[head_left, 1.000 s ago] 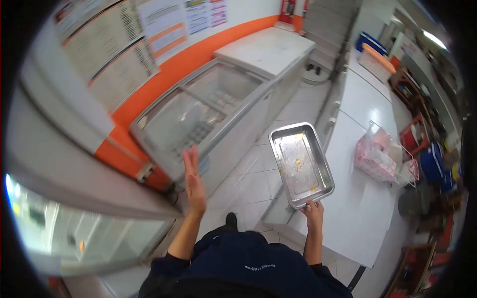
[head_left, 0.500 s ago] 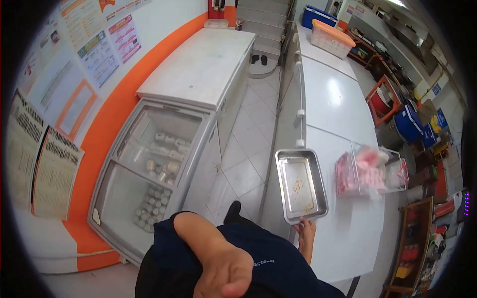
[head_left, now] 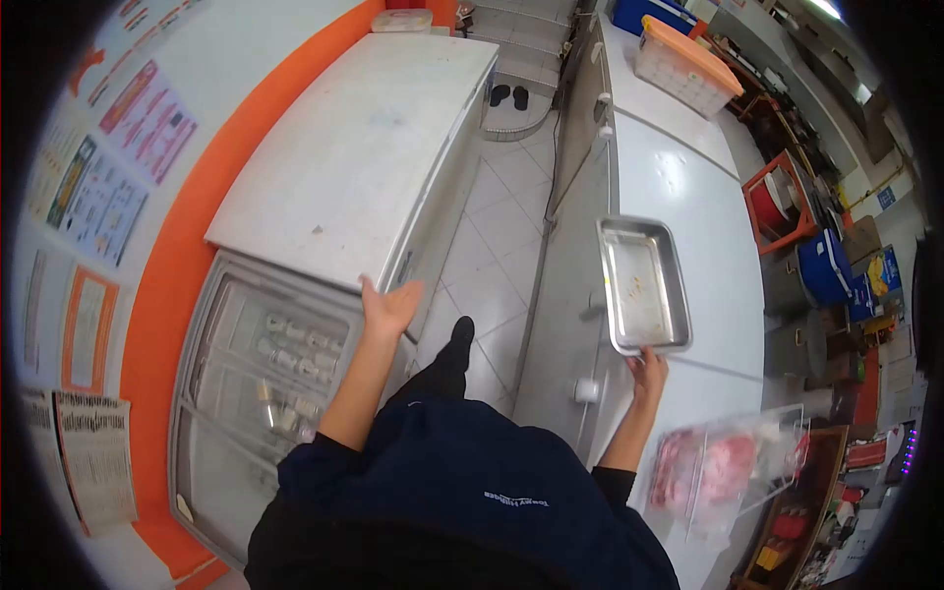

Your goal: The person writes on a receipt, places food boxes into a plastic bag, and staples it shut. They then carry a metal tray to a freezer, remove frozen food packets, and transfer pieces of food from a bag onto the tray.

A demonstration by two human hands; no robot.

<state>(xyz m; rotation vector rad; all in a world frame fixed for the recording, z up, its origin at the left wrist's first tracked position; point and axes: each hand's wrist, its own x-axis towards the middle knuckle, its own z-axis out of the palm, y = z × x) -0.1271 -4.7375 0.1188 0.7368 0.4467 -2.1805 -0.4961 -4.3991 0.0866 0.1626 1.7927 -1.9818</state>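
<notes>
My right hand (head_left: 648, 370) grips the near rim of a rectangular metal tray (head_left: 643, 285), which has small yellow-orange bits on its bottom. The tray is over the white counter top (head_left: 708, 226) on the right. My left hand (head_left: 392, 306) holds nothing, its fingers spread, beside the near corner of the white chest freezer lid (head_left: 334, 147). Below and left of that hand is a glass-topped freezer (head_left: 270, 258) with cans and jars inside. A wire basket (head_left: 700, 467) with pink bagged contents stands on the counter, nearer to me than the tray.
A tiled floor aisle (head_left: 492, 236) runs between freezer and counter towards steps (head_left: 521, 44), with black shoes (head_left: 509, 96) at their foot. A clear bin with an orange lid (head_left: 691, 54) stands on the far counter. A red-framed stand (head_left: 780, 202) is beyond the counter.
My left hand has moved forward from near my body to beside the freezer, fingers now spread. My right hand and the tray have moved forward along the counter. The view has shifted.
</notes>
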